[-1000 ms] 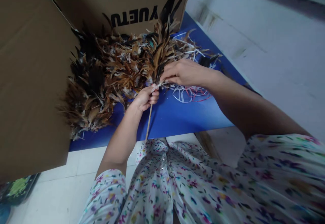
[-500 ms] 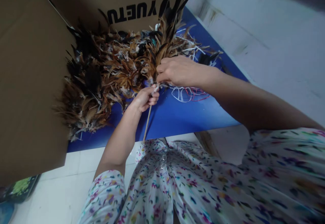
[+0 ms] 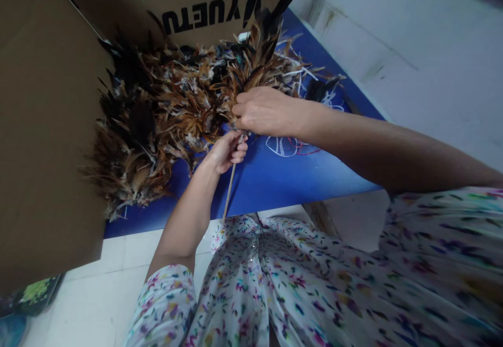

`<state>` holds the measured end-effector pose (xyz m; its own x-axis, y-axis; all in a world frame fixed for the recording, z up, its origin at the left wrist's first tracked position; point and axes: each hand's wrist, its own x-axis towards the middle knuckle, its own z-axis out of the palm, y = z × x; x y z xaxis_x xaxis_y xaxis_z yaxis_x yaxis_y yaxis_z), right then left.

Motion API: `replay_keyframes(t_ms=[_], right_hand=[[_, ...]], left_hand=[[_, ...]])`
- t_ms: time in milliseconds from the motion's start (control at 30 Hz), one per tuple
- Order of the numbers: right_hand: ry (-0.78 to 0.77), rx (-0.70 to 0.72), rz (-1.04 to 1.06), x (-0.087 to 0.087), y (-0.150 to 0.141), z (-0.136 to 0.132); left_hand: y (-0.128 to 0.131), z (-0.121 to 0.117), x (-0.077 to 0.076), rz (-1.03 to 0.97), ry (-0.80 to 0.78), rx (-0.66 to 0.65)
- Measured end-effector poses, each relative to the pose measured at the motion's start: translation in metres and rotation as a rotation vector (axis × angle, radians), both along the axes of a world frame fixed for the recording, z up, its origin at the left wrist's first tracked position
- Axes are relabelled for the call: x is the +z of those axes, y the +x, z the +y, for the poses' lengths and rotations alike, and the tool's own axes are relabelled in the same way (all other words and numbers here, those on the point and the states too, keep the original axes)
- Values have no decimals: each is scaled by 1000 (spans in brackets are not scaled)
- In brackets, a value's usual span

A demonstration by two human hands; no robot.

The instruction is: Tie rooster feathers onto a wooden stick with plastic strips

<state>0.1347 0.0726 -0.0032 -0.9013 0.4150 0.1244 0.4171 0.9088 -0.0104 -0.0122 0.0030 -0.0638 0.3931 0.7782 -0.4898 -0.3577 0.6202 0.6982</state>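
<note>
My left hand (image 3: pixel 230 153) is closed around a thin stick (image 3: pixel 228 195), whose lower end points down toward my lap. At the stick's top, brown and black feathers (image 3: pixel 257 58) fan upward and away from me. My right hand (image 3: pixel 263 111) bends over the base of these feathers, just above my left hand, with its fingers pinched together. What those fingertips hold is hidden behind the hand. A big pile of loose brown and black feathers (image 3: pixel 188 90) lies behind and to the left of both hands.
A blue table (image 3: pixel 275 184) carries the feathers. Cardboard panels (image 3: pixel 43 127) stand at the left and back, one with printed letters. Right of my hands lie white and pink strings (image 3: pixel 282 147), with white strips (image 3: pixel 301 72) farther back. A pale wall (image 3: pixel 424 64) borders the table's right side.
My right hand has moved left across the feather base, now covering the spot above my left hand. The feather tips lean more to the right. My left hand keeps its grip.
</note>
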Motion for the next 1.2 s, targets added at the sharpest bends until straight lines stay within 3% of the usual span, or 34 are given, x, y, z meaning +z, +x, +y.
replay_keyframes(t_ms=[267, 467, 533, 600, 700, 800, 867, 1033, 1200], right_hand=[[-120, -68, 196, -16, -12, 4], [173, -123, -15, 22, 0, -24], [244, -247, 168, 27, 14, -36], [230, -375, 387, 19, 27, -47], [-4, -556, 612, -14, 37, -57], [-487, -631, 709, -48, 31, -61], [-773, -638, 794, -62, 20, -60], [-1292, -591, 1128, -60, -9, -46], [-1398, -744, 1232, -53, -27, -31]], left_hand=[[-1, -4, -3, 29, 89, 30], [-3, -4, -4, 28, 143, 53], [-3, -3, -3, 21, 140, 60], [-3, -3, -2, 12, 134, 66], [-3, -4, 0, 6, 149, 80], [-1, -8, 2, 32, 194, 96], [3, -11, 3, 75, 228, 105], [14, -22, 7, 163, 283, 98], [19, -27, 9, 233, 281, 149]])
